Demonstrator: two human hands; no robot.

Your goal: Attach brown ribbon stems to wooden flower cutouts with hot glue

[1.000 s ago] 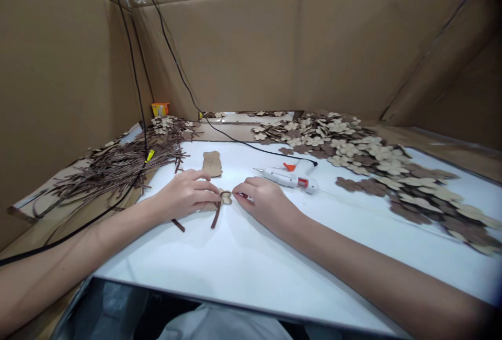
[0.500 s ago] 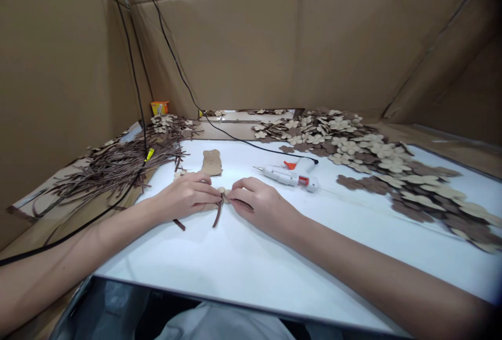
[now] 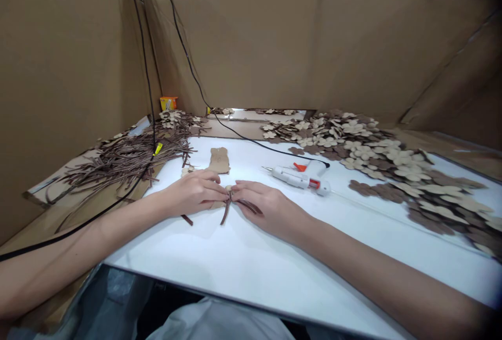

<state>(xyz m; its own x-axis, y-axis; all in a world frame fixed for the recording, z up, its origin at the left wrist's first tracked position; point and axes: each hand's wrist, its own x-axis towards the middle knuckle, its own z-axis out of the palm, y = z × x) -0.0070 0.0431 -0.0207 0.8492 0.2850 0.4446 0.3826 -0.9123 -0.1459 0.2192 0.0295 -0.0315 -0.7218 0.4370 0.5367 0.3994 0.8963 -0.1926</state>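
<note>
My left hand and my right hand meet fingertip to fingertip low over the white board. Pinched between them is a small beige felt flower, mostly hidden by the fingers. A brown felt strip hangs from it toward me. More brown strip comes out under my right fingers, which are closed on it. Below my left hand pokes the end of another dark strip. Beige material shows under my left fingers, its shape unclear. Just behind lies a tan cardboard piece.
A white glue gun with an orange trigger lies right of my hands, its black cable running back left. Brown strips are heaped at left. Beige and brown felt flowers pile at right. Cardboard walls enclose the board.
The whole view has shifted slightly, moving things rightward. My right fingers have straightened and flattened toward the flower, and more of the brown strip under them shows.
</note>
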